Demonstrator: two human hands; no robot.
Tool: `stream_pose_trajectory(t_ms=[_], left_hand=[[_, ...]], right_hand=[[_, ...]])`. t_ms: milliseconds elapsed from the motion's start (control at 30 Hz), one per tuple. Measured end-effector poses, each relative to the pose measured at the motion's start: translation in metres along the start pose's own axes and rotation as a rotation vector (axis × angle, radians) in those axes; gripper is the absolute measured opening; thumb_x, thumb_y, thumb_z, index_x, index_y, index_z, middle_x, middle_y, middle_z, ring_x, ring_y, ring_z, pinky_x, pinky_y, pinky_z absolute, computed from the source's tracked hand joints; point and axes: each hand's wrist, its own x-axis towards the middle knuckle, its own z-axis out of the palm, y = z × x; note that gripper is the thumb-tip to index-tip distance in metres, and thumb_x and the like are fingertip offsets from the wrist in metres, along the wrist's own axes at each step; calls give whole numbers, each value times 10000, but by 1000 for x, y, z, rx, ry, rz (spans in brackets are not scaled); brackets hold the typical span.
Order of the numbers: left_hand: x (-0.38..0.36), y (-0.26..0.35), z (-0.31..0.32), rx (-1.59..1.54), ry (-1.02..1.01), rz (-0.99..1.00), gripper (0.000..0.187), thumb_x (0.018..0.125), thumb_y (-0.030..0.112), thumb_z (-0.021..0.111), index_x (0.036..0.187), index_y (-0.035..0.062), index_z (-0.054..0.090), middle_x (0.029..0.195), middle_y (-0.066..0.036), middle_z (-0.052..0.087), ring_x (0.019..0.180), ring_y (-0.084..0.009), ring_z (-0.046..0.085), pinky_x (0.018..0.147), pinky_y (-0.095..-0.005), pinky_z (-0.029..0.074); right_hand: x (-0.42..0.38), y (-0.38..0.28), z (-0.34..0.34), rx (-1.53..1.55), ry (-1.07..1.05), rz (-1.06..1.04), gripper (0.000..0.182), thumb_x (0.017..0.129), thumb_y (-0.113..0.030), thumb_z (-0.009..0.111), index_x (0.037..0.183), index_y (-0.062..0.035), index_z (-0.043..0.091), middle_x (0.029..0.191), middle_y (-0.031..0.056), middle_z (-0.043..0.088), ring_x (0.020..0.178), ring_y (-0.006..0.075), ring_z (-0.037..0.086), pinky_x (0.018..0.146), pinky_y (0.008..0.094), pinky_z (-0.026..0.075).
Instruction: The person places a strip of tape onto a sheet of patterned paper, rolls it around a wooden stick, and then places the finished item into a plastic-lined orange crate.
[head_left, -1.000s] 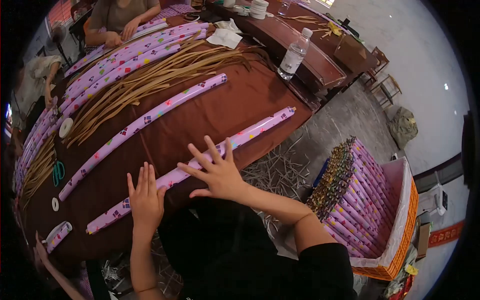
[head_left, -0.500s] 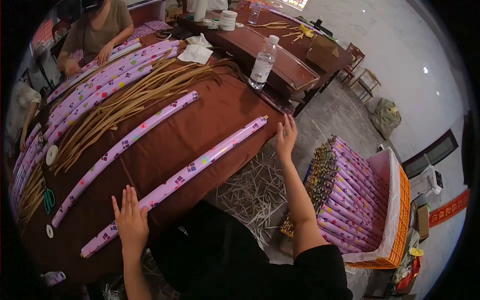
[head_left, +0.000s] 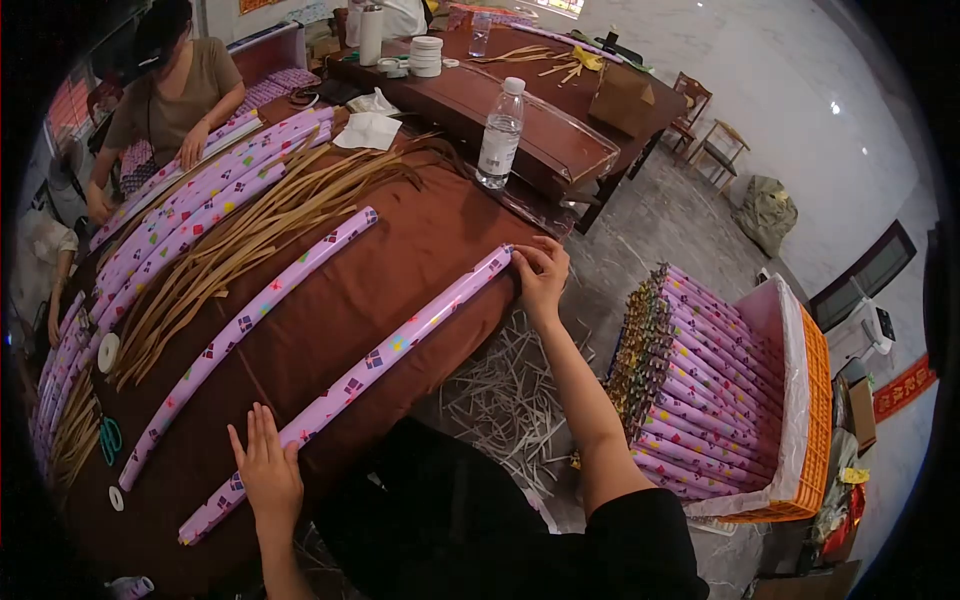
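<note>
A long pink patterned tube [head_left: 375,362] lies slantwise on the brown tablecloth [head_left: 440,225]. Near its lower end, my left hand [head_left: 268,468] rests on it, fingers stretched out. At the far upper end my right hand [head_left: 540,275] has its thumb and forefinger pressed at the tube's tip. A second pink tube [head_left: 245,322] lies farther left, roughly alongside, touched by neither hand. Beyond it are a pile of tan strips [head_left: 235,235] and more pink tubes [head_left: 190,215].
A water bottle [head_left: 500,135] stands at the table's far edge. Green scissors [head_left: 110,440] and tape rolls lie at left. An orange crate [head_left: 815,400] full of tubes stands at right, with shredded strips [head_left: 510,400] on the floor. A person [head_left: 175,100] works across the table.
My right hand has moved in from beyond the tube and now touches its upper end. My left hand stays on the lower part. The whole view has shifted slightly.
</note>
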Motion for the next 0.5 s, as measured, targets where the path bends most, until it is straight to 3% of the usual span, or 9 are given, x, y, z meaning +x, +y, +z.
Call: stream_pose_trajectory(t_ms=[233, 433, 500], left_hand=[[0, 0, 0, 3, 16, 10, 520, 1015, 246, 433, 1417, -79, 374, 1438, -227, 445, 1367, -335, 397, 1176, -528, 193], [2, 0, 1, -14, 39, 21, 521, 1010, 246, 444, 1412, -79, 380, 1424, -240, 454, 1344, -353, 420, 1165, -542, 207], [0, -2, 1, -36, 76, 47, 521, 1001, 245, 467, 1405, -75, 393, 1413, -247, 463, 1326, -365, 440, 1156, -551, 223]], right_hand=[[0, -2, 0, -118, 65, -91, 101, 772, -175, 779, 861, -132, 762, 1117, 37, 601, 1092, 257, 508, 929, 394, 379], [1, -14, 2, -30, 90, -3, 114, 788, -150, 756, 900, -132, 750, 1132, 43, 611, 1119, 271, 514, 957, 408, 375], [-3, -8, 0, -172, 35, -145, 111, 810, -150, 736, 914, -113, 740, 1156, 48, 608, 1125, 280, 519, 965, 406, 376]])
